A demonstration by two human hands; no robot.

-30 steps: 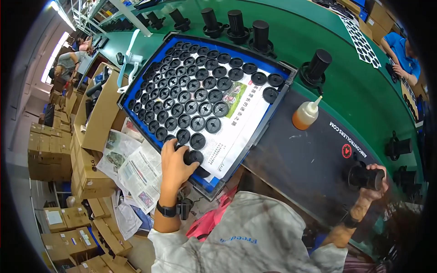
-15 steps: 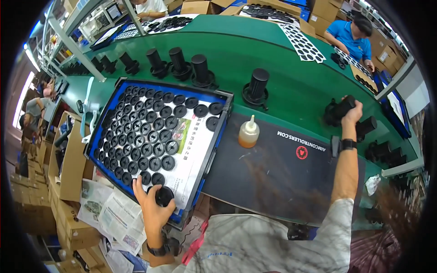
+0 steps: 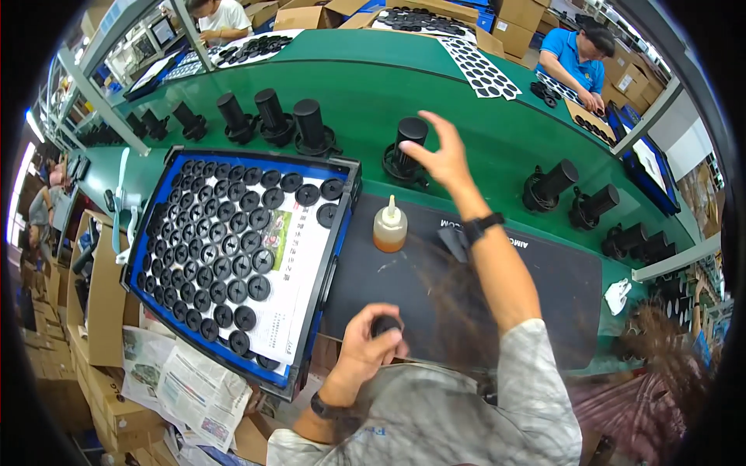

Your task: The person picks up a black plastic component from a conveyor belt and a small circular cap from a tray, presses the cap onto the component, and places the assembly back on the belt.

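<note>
A black round cap [image 3: 384, 325] is pinched in my left hand [image 3: 361, 347], above the near edge of the dark mat. My right hand [image 3: 444, 159] reaches to the upright black ribbed cylinder [image 3: 413, 133] on a flanged base behind the mat. Thumb and fingers are spread at its top, the thumb overlapping it in view; I cannot tell if they touch. On the mat stands a squeeze bottle [image 3: 390, 226] with amber liquid and a pale nozzle. Left of it, a blue-lined tray [image 3: 351, 175] holds many similar black caps [image 3: 235, 291] in rows on printed paper.
More black cylinders [image 3: 271, 116] stand along the green bench [image 3: 482, 128], left and right; one cylinder [image 3: 557, 178] leans at the right. A crumpled white wad [image 3: 618, 296] lies right of the mat [image 3: 497, 311]. Newspapers [image 3: 203, 386] hang below the tray. Two people work across the bench.
My left hand has moved right from the tray, carrying a cap. My right hand has let go of a cylinder at the right and moved left to the middle one.
</note>
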